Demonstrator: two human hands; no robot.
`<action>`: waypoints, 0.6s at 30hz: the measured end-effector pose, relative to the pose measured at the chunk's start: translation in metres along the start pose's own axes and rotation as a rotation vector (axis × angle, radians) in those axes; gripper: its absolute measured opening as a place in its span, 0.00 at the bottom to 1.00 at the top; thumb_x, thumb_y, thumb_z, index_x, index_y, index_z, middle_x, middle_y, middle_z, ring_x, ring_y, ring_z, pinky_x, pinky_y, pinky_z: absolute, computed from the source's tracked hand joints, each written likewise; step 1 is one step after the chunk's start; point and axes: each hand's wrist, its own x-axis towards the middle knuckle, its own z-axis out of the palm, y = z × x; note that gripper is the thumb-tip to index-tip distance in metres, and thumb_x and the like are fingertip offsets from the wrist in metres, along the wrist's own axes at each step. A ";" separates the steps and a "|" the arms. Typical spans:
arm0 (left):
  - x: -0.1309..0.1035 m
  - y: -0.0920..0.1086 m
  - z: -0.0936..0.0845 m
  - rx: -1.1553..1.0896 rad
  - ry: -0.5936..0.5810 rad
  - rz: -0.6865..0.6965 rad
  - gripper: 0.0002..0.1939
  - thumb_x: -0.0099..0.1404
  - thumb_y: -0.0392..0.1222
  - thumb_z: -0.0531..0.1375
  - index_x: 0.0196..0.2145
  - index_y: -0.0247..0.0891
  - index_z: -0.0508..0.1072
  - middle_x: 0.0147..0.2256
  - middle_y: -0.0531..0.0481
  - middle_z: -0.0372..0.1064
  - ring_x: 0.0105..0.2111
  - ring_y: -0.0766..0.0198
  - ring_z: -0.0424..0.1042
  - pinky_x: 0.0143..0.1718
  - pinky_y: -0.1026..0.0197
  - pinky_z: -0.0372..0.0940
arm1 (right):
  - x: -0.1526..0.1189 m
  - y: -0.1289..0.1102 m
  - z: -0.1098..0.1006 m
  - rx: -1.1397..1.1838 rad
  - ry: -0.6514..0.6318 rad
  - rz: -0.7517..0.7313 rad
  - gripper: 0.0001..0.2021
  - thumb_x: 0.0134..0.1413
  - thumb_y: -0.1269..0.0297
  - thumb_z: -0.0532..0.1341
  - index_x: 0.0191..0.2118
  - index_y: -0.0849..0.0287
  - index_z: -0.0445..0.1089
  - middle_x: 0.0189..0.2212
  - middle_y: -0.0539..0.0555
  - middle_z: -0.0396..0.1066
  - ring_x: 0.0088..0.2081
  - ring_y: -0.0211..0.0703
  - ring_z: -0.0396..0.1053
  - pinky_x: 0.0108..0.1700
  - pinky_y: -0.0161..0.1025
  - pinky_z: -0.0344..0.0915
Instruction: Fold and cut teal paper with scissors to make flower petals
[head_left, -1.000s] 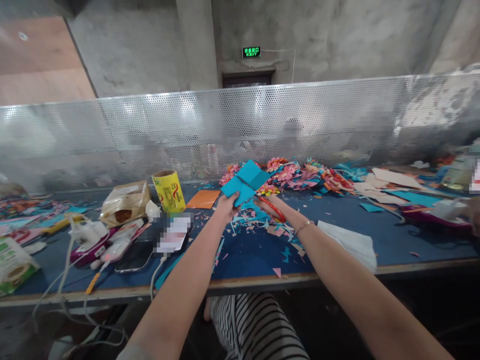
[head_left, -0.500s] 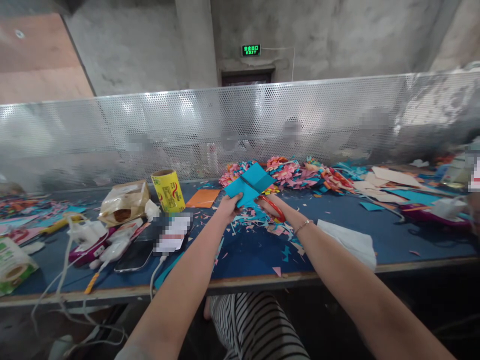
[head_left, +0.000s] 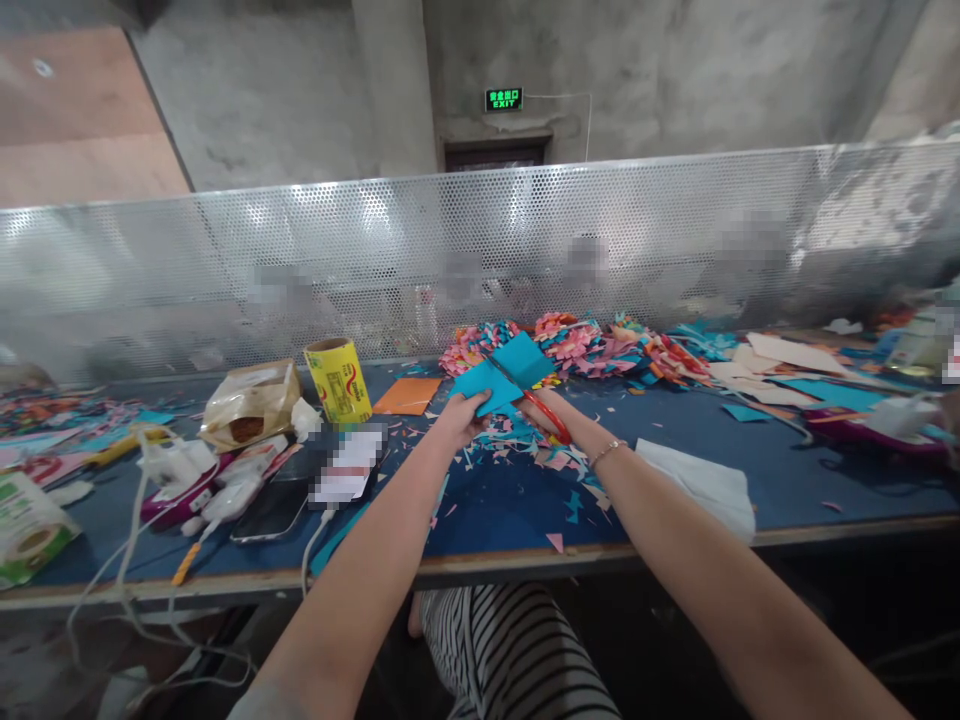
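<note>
Above the middle of the blue table, my left hand (head_left: pixel 466 418) pinches the lower left part of a blue paper (head_left: pixel 524 360). My right hand (head_left: pixel 541 412) is closed on red-handled scissors (head_left: pixel 553 420), whose dark blades cross the paper from lower right to upper left. Below both hands lie small blue and pink paper scraps (head_left: pixel 551 460). Behind the paper is a heap of pink, blue and orange cut paper pieces (head_left: pixel 559 335).
On the left are a yellow roll (head_left: pixel 337 382), an orange sheet (head_left: pixel 407 396), a brown bag (head_left: pixel 251 405), a phone (head_left: pixel 352 468) and cables. On the right, a white cloth (head_left: pixel 697 485) lies near the edge. A perforated metal screen (head_left: pixel 375 260) stands behind.
The scissor blades show more plainly across the blue paper, and the paper's two parts sit at a slightly different angle. Both hands stay nearly in place.
</note>
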 end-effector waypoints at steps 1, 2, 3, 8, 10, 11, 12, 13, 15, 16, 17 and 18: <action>0.001 0.000 -0.001 -0.002 0.000 -0.007 0.10 0.48 0.36 0.66 0.24 0.35 0.65 0.14 0.56 0.61 0.12 0.73 0.59 0.13 0.71 0.54 | 0.002 0.002 0.000 -0.021 -0.008 0.024 0.14 0.51 0.57 0.54 0.21 0.60 0.61 0.12 0.50 0.56 0.15 0.36 0.56 0.18 0.34 0.56; 0.002 0.000 -0.001 -0.003 -0.003 -0.012 0.10 0.48 0.36 0.66 0.25 0.35 0.65 0.15 0.56 0.62 0.13 0.73 0.60 0.13 0.71 0.54 | 0.003 0.003 0.000 -0.042 -0.013 0.042 0.14 0.51 0.57 0.53 0.21 0.60 0.61 0.12 0.51 0.57 0.15 0.36 0.57 0.18 0.34 0.56; 0.002 0.000 -0.002 -0.003 -0.011 -0.015 0.10 0.48 0.36 0.66 0.25 0.36 0.66 0.16 0.55 0.63 0.13 0.73 0.60 0.13 0.71 0.55 | 0.004 0.003 -0.001 -0.059 -0.018 0.054 0.14 0.51 0.57 0.53 0.22 0.61 0.61 0.12 0.51 0.57 0.15 0.36 0.57 0.18 0.34 0.56; 0.000 0.004 -0.004 -0.004 -0.005 -0.029 0.09 0.49 0.35 0.65 0.26 0.36 0.66 0.16 0.55 0.64 0.13 0.72 0.61 0.13 0.70 0.55 | 0.002 0.000 -0.002 -0.081 -0.022 0.059 0.14 0.49 0.55 0.55 0.22 0.59 0.60 0.13 0.51 0.57 0.15 0.35 0.56 0.18 0.34 0.55; -0.002 0.005 -0.003 -0.001 0.009 -0.041 0.10 0.49 0.35 0.65 0.26 0.36 0.66 0.17 0.55 0.64 0.13 0.72 0.61 0.13 0.70 0.55 | 0.000 -0.003 -0.002 -0.060 -0.029 0.073 0.15 0.48 0.53 0.56 0.21 0.58 0.59 0.13 0.50 0.56 0.15 0.35 0.55 0.18 0.34 0.54; -0.002 0.004 -0.003 0.005 0.012 -0.046 0.10 0.49 0.35 0.65 0.25 0.36 0.66 0.17 0.55 0.64 0.13 0.72 0.61 0.13 0.70 0.55 | -0.001 -0.004 -0.002 -0.043 -0.039 0.070 0.15 0.48 0.53 0.56 0.21 0.58 0.59 0.13 0.49 0.56 0.15 0.35 0.55 0.18 0.34 0.54; -0.002 0.004 -0.002 0.012 0.014 -0.051 0.09 0.49 0.35 0.65 0.25 0.36 0.66 0.16 0.55 0.64 0.13 0.73 0.61 0.13 0.70 0.54 | -0.002 -0.005 -0.002 -0.026 -0.053 0.059 0.15 0.48 0.53 0.56 0.21 0.58 0.58 0.13 0.49 0.55 0.15 0.35 0.55 0.18 0.34 0.54; -0.002 0.003 -0.002 0.017 0.015 -0.056 0.09 0.49 0.35 0.65 0.25 0.36 0.66 0.16 0.55 0.63 0.13 0.73 0.61 0.14 0.70 0.54 | -0.002 -0.005 -0.002 -0.007 -0.066 0.045 0.16 0.48 0.53 0.56 0.20 0.58 0.57 0.13 0.48 0.55 0.15 0.34 0.54 0.18 0.34 0.54; 0.000 0.001 -0.002 0.022 0.009 -0.071 0.08 0.50 0.35 0.64 0.24 0.36 0.66 0.16 0.56 0.62 0.13 0.73 0.60 0.14 0.70 0.55 | -0.003 -0.004 -0.002 0.020 -0.069 0.013 0.16 0.49 0.53 0.56 0.20 0.59 0.57 0.13 0.48 0.55 0.15 0.33 0.53 0.18 0.33 0.53; 0.001 0.000 -0.002 0.019 0.004 -0.080 0.07 0.50 0.35 0.64 0.24 0.36 0.66 0.15 0.56 0.62 0.13 0.72 0.61 0.14 0.70 0.55 | -0.003 -0.004 -0.002 0.019 -0.056 0.001 0.16 0.49 0.54 0.56 0.20 0.59 0.57 0.13 0.47 0.55 0.15 0.32 0.53 0.18 0.33 0.53; 0.001 -0.001 -0.002 0.013 0.000 -0.089 0.07 0.50 0.35 0.64 0.25 0.36 0.67 0.15 0.55 0.62 0.13 0.72 0.61 0.15 0.70 0.56 | -0.003 -0.004 -0.001 0.013 -0.039 -0.005 0.16 0.49 0.54 0.56 0.20 0.59 0.57 0.13 0.47 0.55 0.14 0.32 0.53 0.18 0.33 0.53; 0.002 -0.001 -0.003 0.003 -0.003 -0.093 0.07 0.49 0.35 0.64 0.25 0.36 0.67 0.15 0.55 0.62 0.14 0.72 0.61 0.15 0.70 0.56 | -0.003 -0.004 -0.001 0.005 -0.022 -0.012 0.16 0.50 0.55 0.56 0.20 0.59 0.57 0.13 0.48 0.55 0.14 0.31 0.53 0.18 0.32 0.52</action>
